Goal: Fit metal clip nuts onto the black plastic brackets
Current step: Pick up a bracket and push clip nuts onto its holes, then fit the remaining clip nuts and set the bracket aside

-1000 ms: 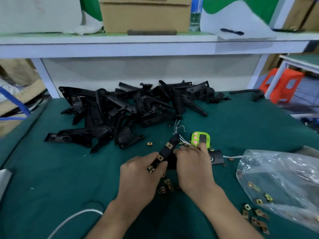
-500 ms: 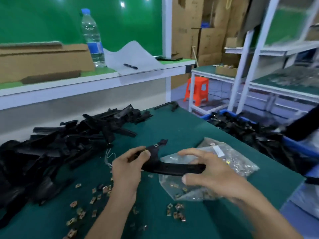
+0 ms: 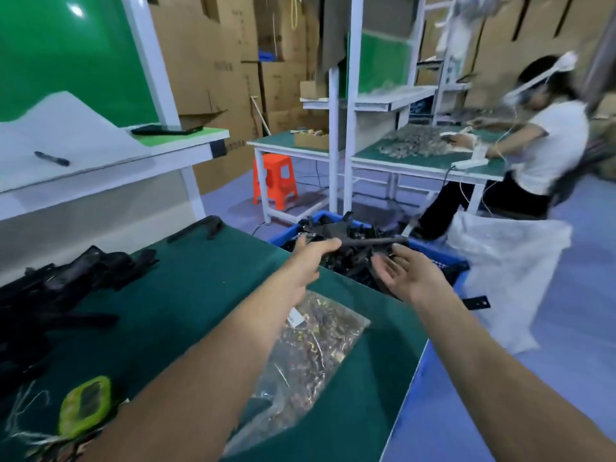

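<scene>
Both my arms reach out to the right, past the table edge, over a blue bin full of black brackets. A long black bracket hangs above the bin, and my left hand grips its left end. Just below the bracket's right end, my right hand has its palm up and fingers spread, holding nothing. A clear bag of metal clip nuts lies on the green table under my left forearm. More black brackets are piled at the table's left.
A green timer lies near the front left, and one bracket sits alone at the table's far edge. Beside the bin stands a white sack. Another person works at a bench on the right. An orange stool is behind.
My view and both arms have swung right, from the table to the bin. The bracket went along in my left hand, and my right hand has let go of it and opened.
</scene>
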`<state>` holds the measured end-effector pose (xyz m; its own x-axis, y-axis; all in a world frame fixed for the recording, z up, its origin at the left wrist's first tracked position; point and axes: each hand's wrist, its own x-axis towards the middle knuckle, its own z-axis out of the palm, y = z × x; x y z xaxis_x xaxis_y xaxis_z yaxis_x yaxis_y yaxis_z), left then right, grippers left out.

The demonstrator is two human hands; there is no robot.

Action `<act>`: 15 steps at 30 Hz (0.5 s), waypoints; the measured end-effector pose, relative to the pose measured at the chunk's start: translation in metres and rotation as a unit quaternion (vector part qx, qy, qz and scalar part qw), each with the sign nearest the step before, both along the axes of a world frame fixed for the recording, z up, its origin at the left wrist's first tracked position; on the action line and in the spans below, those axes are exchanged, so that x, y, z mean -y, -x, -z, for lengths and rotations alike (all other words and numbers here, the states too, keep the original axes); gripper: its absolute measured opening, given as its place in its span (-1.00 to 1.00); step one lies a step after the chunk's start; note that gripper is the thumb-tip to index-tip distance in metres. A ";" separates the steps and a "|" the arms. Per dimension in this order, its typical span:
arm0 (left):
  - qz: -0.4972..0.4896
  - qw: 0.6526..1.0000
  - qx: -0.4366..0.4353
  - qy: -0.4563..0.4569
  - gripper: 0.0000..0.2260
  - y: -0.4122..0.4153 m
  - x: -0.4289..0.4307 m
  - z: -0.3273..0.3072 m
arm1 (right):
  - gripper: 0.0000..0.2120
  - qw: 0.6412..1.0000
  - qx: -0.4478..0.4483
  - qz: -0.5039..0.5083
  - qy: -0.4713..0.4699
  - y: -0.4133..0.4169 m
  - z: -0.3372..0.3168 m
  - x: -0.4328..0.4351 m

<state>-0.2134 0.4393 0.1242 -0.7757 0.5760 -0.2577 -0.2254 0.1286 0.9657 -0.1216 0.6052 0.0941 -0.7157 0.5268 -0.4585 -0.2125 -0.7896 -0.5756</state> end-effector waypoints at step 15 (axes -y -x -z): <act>-0.223 0.901 -0.297 0.225 -0.63 0.008 0.239 0.054 | -0.75 0.727 0.094 -0.222 -0.643 0.046 0.020 0.182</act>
